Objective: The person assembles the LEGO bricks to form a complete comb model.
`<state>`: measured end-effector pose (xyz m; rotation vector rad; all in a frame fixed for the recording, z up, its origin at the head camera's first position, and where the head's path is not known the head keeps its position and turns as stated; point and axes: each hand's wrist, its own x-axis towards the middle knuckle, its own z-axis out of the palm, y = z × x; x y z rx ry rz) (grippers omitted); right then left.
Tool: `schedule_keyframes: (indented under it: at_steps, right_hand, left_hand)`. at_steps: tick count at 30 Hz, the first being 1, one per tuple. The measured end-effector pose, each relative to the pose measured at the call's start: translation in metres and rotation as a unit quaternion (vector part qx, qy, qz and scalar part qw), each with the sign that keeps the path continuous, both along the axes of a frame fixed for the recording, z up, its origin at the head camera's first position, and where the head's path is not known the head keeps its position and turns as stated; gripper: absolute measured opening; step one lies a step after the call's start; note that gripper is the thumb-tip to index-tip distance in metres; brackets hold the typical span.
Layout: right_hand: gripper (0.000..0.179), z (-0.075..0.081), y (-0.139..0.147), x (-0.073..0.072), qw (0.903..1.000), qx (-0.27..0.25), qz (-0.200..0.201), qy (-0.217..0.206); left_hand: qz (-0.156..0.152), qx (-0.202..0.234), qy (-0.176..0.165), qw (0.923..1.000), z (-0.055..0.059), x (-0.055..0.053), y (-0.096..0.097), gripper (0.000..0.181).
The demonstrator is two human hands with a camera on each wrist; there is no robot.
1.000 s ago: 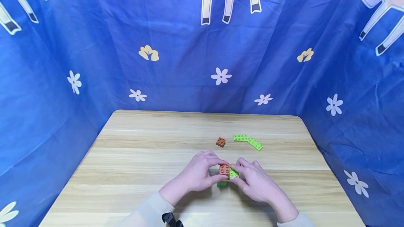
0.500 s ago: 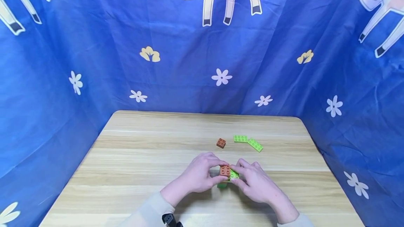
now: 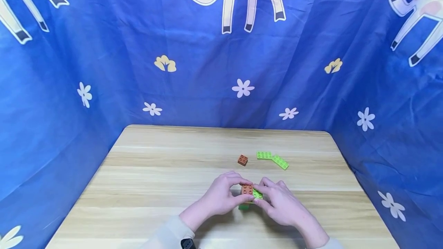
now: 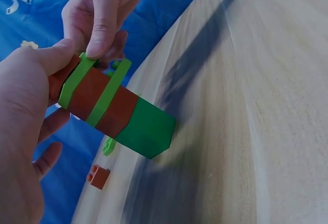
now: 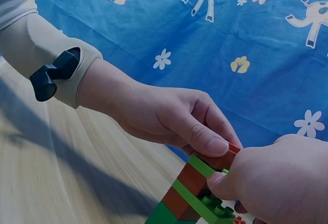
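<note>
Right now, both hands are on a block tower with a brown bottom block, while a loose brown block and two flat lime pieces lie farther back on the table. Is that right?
Not quite: the bottom block of the tower is green, not brown, as the left wrist view shows. The rest holds.

- From base upward, I see the stack point(image 4: 118, 108) banded green, red-brown, lime, red-brown, lime, red-brown.
- My loose brick point(image 3: 242, 160) shows red-brown; both plates point(image 3: 264, 155), lime.
- Tabletop point(image 3: 155, 172): pale, wood-grained.
- Backdrop point(image 3: 204, 68): blue, with white flowers, yellow shrubs.
</note>
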<state>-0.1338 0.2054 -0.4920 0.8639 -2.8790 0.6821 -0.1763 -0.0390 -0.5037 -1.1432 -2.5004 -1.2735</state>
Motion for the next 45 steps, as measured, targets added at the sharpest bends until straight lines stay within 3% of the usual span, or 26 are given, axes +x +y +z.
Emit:
schedule_keyframes:
  at_steps: [7,21,33,45]
  right_hand:
    - [0.049,-0.0002,-0.0012,-0.0002,1.0,-0.002,-0.003,-0.009]
    - [0.05,-0.0018,-0.0008,-0.0001,0.9999,-0.005,-0.006,-0.011]
    - [0.049,-0.0013,-0.0003,-0.0031,1.0,0.007,0.005,0.001]
    - [0.046,-0.0028,0.0053,-0.006,0.9994,-0.024,0.024,0.004]
  left_hand:
    - [0.004,-0.007,0.029,0.9996,-0.0015,-0.0004,0.0005,0.036]
    - [0.017,0.016,-0.002,0.9997,-0.0061,0.003,0.0026,0.036]
    - [0.008,-0.001,0.043,0.9991,-0.0068,-0.0009,0.0029,0.035]
    - [0.004,-0.01,0.071,0.9974,-0.0092,-0.0023,0.0018,0.037]
